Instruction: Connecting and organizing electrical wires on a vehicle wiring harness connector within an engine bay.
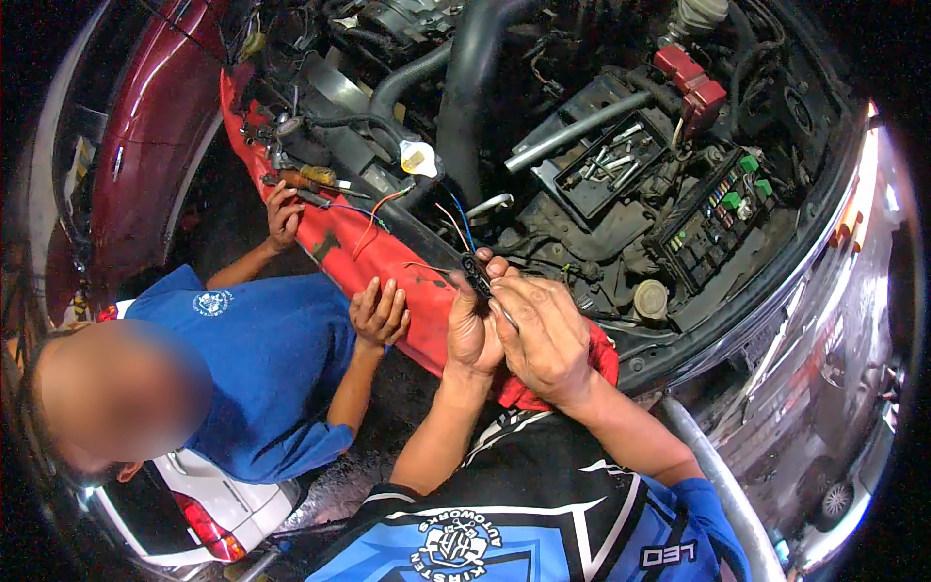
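Note:
In front of my chest, at the engine bay's edge, both my hands are together. My left hand [470,325] grips a small black wire connector [474,275] between thumb and fingers. Blue and light-coloured wires [463,219] rise from beside it. Closed against it from the right, my right hand [545,335] pinches what looks like a thin metal tool [503,314], mostly hidden by the fingers. Left of my hands, a red cover [388,281] drapes the car's edge, with a loose red wire [367,233] over it.
At the left a co-worker in a blue shirt [262,359] has one hand [378,312] near the cover and another [283,211] by an orange-handled screwdriver [318,176]. A tray of bolts [613,160], an open fuse box [713,218] and a thick black hose [470,97] occupy the engine bay.

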{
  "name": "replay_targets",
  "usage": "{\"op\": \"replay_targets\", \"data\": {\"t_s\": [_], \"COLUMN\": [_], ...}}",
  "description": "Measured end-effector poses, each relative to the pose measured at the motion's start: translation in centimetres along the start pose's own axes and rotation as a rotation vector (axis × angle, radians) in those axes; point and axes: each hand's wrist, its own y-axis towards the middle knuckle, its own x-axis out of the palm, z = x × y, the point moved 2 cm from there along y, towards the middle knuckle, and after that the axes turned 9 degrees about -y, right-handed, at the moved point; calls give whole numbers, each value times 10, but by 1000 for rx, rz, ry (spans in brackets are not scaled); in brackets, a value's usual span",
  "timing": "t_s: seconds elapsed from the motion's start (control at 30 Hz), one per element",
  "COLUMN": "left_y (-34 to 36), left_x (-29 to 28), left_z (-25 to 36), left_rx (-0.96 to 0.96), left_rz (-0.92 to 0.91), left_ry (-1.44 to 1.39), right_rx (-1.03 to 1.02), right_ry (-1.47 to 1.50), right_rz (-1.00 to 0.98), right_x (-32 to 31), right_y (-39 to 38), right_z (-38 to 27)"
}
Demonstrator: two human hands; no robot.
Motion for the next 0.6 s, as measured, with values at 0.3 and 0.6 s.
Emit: {"op": "replay_targets", "data": {"t_s": [0.3,0.6], "left_y": [1,0], "left_x": [1,1], "left_z": [0,-2], "left_rx": [10,36], "left_rz": [-42,31], "left_ry": [29,69], "right_rx": [-28,-41], "right_ry": [-28,-35], "right_rz": [8,1], "right_x": [1,0], "right_y": [-3,-2], "right_z": [1,1]}}
